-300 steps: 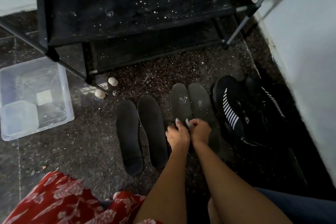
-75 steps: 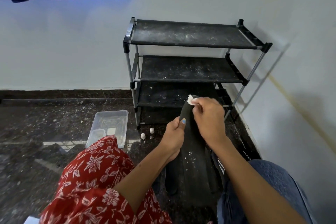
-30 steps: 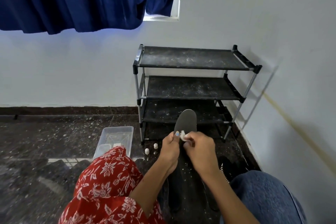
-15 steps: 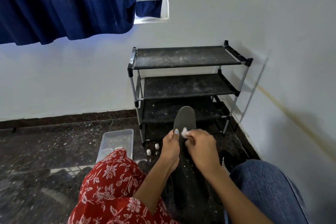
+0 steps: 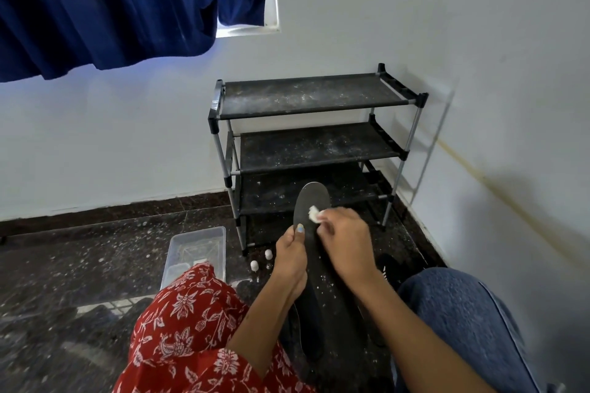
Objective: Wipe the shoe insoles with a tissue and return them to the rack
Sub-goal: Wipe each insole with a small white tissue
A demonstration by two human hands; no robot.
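Dark speckled floor (image 5: 79, 271) runs to a white wall, where a blue curtain (image 5: 105, 3) hangs. A clear tub (image 5: 194, 249) sits left of the rack (image 5: 306, 134). The insole (image 5: 314, 252) is gripped at its left edge by the left hand (image 5: 289, 257), its long axis pointing away toward the rack. A tissue (image 5: 313, 213) is pinched against its toe end by the right hand (image 5: 343, 241), the nearer one.

— Worn on the left leg? Red cloth (image 5: 191, 325), printed all over with white flowers and leaves.
— On the right? Blue denim (image 5: 459, 322), faintly mottled. Forearms bare; pale blue polish on the left hand (image 5: 289, 257) thumbnail.
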